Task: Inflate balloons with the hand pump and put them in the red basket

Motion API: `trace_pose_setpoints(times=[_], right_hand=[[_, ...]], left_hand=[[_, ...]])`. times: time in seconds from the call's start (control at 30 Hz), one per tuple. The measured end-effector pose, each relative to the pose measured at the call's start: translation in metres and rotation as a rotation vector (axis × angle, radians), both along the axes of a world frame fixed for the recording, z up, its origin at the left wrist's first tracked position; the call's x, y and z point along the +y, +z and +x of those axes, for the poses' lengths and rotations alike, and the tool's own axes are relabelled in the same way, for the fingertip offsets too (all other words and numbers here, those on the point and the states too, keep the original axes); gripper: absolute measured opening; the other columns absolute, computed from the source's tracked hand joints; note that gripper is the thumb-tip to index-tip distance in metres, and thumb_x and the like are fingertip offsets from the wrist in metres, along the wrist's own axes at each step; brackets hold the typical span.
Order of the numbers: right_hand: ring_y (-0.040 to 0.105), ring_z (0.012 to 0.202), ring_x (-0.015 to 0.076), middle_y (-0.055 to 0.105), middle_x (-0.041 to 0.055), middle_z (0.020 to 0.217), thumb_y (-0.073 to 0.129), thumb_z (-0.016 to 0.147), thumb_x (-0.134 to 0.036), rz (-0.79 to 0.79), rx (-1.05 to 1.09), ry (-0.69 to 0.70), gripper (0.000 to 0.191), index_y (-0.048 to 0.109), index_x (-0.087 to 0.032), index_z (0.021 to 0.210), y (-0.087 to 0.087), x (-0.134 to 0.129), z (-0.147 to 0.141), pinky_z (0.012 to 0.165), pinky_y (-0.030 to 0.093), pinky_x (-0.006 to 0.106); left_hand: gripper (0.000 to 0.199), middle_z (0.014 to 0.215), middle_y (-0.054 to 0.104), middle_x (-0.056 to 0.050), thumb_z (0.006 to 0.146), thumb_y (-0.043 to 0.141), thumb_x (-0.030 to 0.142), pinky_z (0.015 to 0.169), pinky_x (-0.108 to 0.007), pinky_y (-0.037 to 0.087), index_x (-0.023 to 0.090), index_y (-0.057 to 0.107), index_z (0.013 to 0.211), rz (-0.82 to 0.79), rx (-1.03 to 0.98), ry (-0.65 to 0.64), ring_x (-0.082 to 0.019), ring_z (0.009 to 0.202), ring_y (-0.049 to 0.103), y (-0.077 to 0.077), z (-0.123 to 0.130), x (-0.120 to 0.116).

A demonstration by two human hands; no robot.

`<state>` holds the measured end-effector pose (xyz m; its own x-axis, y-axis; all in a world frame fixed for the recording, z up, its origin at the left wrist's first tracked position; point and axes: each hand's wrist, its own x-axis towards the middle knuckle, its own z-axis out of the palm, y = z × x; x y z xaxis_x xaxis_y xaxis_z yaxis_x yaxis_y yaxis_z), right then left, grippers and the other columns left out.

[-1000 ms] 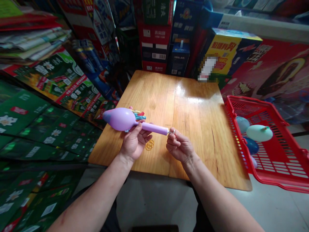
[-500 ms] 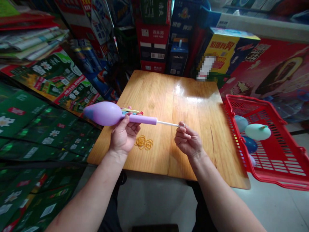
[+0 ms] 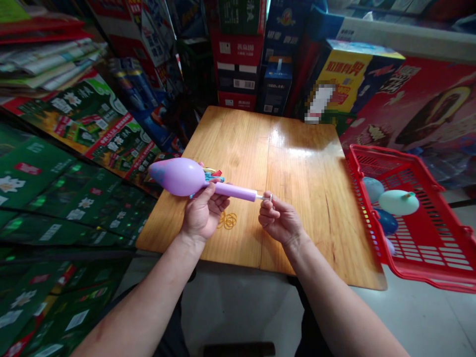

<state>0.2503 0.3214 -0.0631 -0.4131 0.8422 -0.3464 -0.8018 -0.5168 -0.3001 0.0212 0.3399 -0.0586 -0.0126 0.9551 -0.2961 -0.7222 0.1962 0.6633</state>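
A purple balloon (image 3: 182,176), partly inflated, sits on the left end of a purple balloon pump (image 3: 238,192). My left hand (image 3: 203,210) is closed around the pump's body near the balloon's neck. My right hand (image 3: 279,216) grips the white handle at the other end, and only a short piece of the white rod shows. Behind the pump lie several uninflated balloons (image 3: 214,176) in blue, red and yellow, partly hidden. Just right of my left hand, a few yellowish rubber bands (image 3: 228,221) rest on the wooden table (image 3: 297,198).
On the right stands a red basket (image 3: 416,270) holding several inflated balloons (image 3: 399,203). Green cartons (image 3: 55,193) are stacked along the left side. Behind the table are more boxes (image 3: 238,69), with a yellow and blue box (image 3: 345,74) at the back right.
The white rod has slid mostly into the pump as my hands came closer together. Balloon and pump have shifted to the right with my left hand; my right hand moved slightly left.
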Motion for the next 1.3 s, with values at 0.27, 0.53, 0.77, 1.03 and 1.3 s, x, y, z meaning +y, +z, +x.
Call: trace_pose_setpoints(times=[0.27,0.53,0.77,1.03,1.3], right_hand=[[0.04,0.045,0.003,0.063,-0.007,0.066,0.072,0.094,-0.016,-0.018,0.016,-0.037,0.006,0.066,-0.018,0.096,-0.008,-0.002,-0.004,0.047,0.037,0.014],[0.042,0.046,0.0035,0.065,-0.006,0.067,0.077,0.09,-0.016,-0.02,0.012,-0.01,0.013,0.066,-0.018,0.097,-0.008,-0.003,-0.006,0.048,0.038,0.015],[0.039,0.046,0.0019,0.064,-0.0068,0.069,0.081,0.088,-0.014,0.099,0.081,-0.097,0.017,0.068,-0.017,0.097,0.0,0.002,0.015,0.047,0.036,0.013],[0.048,0.051,0.0037,0.07,-0.0031,0.074,0.094,0.077,-0.02,-0.002,0.143,0.001,0.036,0.068,-0.018,0.102,-0.013,-0.009,-0.013,0.051,0.041,0.014],[0.045,0.047,0.001,0.068,-0.0043,0.072,0.09,0.082,-0.017,0.061,0.168,-0.007,0.027,0.069,-0.015,0.1,-0.008,-0.001,0.003,0.048,0.038,0.013]], left_hand=[[0.032,0.115,0.08,-0.01,0.089,0.081,0.034,0.075,-0.031,0.063,0.023,0.073,0.118,0.026,0.021,-0.033,-0.021,0.091,0.078,-0.001,0.005,-0.006],[0.025,0.107,0.082,-0.011,0.09,0.08,0.031,0.074,-0.027,0.062,0.021,0.075,0.112,-0.034,-0.013,-0.043,-0.019,0.087,0.078,-0.007,0.015,-0.005],[0.023,0.116,0.08,-0.008,0.089,0.082,0.03,0.068,-0.024,0.063,0.024,0.076,0.111,0.062,-0.015,0.077,-0.019,0.091,0.078,0.012,0.0,0.005],[0.025,0.115,0.081,-0.011,0.088,0.084,0.027,0.071,-0.026,0.064,0.023,0.076,0.112,-0.017,-0.047,-0.035,-0.02,0.09,0.078,0.0,0.02,-0.01],[0.033,0.116,0.08,-0.013,0.087,0.084,0.025,0.071,-0.027,0.064,0.02,0.076,0.119,0.007,-0.053,0.013,-0.021,0.092,0.078,0.009,0.004,0.0]])
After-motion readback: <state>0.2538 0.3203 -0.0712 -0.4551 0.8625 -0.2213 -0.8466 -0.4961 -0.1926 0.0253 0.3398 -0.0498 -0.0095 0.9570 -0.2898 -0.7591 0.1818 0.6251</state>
